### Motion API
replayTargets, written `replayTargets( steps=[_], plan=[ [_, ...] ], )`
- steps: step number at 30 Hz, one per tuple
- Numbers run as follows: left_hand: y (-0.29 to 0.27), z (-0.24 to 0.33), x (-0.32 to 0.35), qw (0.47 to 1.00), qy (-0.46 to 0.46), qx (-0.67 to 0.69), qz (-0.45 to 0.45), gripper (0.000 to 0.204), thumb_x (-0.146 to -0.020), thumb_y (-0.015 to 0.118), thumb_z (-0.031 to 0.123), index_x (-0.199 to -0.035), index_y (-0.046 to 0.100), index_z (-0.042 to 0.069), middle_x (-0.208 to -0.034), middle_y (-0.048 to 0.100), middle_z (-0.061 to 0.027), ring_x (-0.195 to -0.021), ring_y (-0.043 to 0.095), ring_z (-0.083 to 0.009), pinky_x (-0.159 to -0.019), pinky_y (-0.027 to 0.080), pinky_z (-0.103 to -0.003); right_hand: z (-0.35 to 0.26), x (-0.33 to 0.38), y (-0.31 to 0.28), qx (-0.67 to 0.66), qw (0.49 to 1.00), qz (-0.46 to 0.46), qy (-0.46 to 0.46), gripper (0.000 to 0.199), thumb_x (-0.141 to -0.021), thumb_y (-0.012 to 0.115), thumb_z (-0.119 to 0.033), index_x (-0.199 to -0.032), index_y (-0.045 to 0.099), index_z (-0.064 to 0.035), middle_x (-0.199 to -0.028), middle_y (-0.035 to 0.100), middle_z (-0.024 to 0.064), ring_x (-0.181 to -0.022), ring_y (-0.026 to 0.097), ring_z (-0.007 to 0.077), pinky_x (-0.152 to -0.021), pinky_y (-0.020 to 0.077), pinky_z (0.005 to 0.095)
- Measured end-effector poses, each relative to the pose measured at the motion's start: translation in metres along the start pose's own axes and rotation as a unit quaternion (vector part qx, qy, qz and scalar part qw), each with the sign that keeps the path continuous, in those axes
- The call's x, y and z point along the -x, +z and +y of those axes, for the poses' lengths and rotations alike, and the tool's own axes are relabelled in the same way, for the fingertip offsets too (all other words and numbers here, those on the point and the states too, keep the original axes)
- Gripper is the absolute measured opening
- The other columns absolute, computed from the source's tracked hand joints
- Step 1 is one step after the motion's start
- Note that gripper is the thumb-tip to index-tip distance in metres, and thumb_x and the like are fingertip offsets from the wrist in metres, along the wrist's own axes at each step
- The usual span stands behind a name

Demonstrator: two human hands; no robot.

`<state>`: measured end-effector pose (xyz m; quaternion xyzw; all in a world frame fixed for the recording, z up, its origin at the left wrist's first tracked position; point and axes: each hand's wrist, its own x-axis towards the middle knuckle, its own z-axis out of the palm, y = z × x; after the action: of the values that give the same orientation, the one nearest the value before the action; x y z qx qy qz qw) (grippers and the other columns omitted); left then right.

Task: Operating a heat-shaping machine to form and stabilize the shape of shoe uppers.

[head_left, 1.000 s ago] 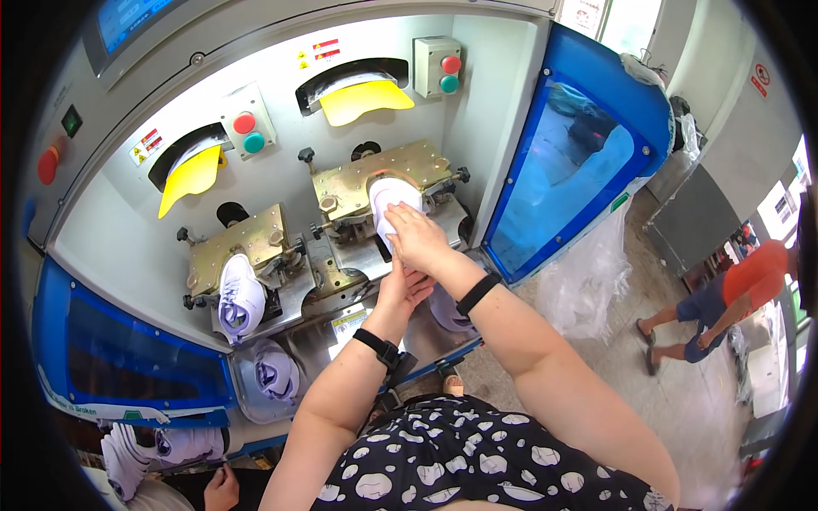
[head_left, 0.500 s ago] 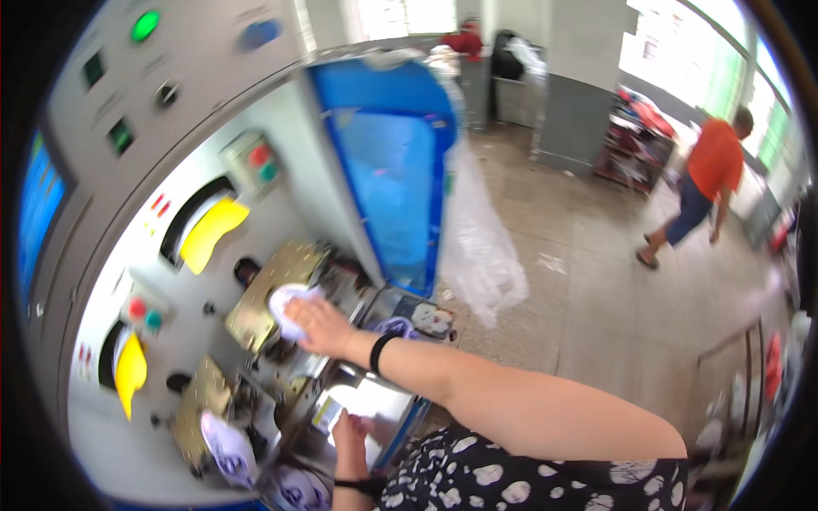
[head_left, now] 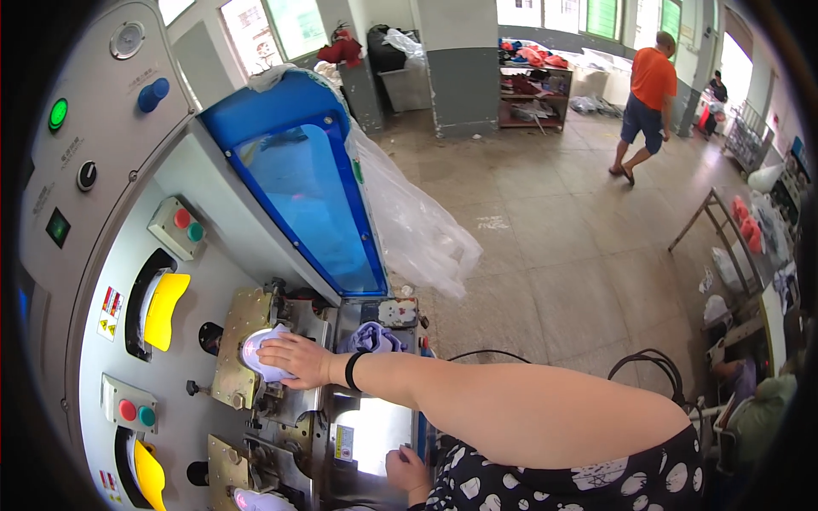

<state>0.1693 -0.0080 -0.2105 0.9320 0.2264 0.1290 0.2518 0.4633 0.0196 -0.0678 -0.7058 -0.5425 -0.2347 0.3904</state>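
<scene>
My right hand [head_left: 294, 358] lies cupped over a lilac shoe upper [head_left: 256, 347] seated on a brass-coloured plate [head_left: 234, 385] of the machine, its fingers curving over the top and the thumb along the near side. Light glows on the upper's left part. A dark band circles the right wrist. Low down, beside a shiny metal tray [head_left: 375, 417], my left hand [head_left: 407, 471] is closed; whatever its fingers may hold is hidden. Another lilac upper [head_left: 260, 501] sits at the nearer station, cut by the lower edge. A third lilac piece [head_left: 375, 337] rests just beyond my right wrist.
Red and green push buttons [head_left: 177, 226] and yellow curved flaps [head_left: 165, 311] line the machine wall. A blue-framed door [head_left: 311, 196] stands ajar with clear plastic sheeting [head_left: 417, 226] hanging by it. Black cables [head_left: 652, 362] lie at right. A person in orange [head_left: 652, 94] walks farther off.
My view has turned and steadied, showing more of the room's far side. My right hand stays on the lilac upper. The person in orange has walked farther away.
</scene>
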Motion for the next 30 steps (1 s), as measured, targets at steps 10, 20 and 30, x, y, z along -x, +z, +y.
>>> replayTargets(
  steps=[10,20,30],
  plan=[
    [0.001,-0.002,0.0,0.999,-0.014,0.027,0.017,0.026,-0.088,0.057,0.02,-0.07,0.05,0.002,-0.065,0.052,-0.0134,-0.06,0.052,-0.033,-0.055,0.041,-0.043,-0.005,-0.001,0.009,0.038,0.999,0.031,0.008,0.064,-0.07,0.071,-0.024,-0.127,0.047,-0.0079,-0.134,0.045,0.0105,-0.131,0.037,0.0278,-0.108,0.0291,0.0459],
    [0.024,-0.023,-0.002,0.995,-0.053,0.04,0.072,0.029,-0.084,0.059,0.022,-0.064,0.052,0.002,-0.06,0.056,-0.0137,-0.054,0.053,-0.0307,-0.051,0.041,-0.041,0.0,-0.003,0.02,0.059,0.998,0.013,0.009,0.073,-0.073,0.072,-0.033,-0.134,0.042,-0.0062,-0.14,0.041,0.0083,-0.135,0.032,0.025,-0.109,0.027,0.045],
    [0.041,-0.049,-0.016,0.986,-0.111,-0.004,0.123,0.041,-0.079,0.062,0.032,-0.055,0.052,0.0,-0.049,0.052,-0.0143,-0.048,0.053,-0.0334,-0.049,0.041,-0.044,0.003,0.026,-0.012,0.067,0.989,-0.132,0.006,0.07,-0.083,0.056,-0.017,-0.145,0.027,-0.0057,-0.157,0.015,0.0129,-0.144,0.015,0.0297,-0.111,0.0227,0.0522]
  ],
)
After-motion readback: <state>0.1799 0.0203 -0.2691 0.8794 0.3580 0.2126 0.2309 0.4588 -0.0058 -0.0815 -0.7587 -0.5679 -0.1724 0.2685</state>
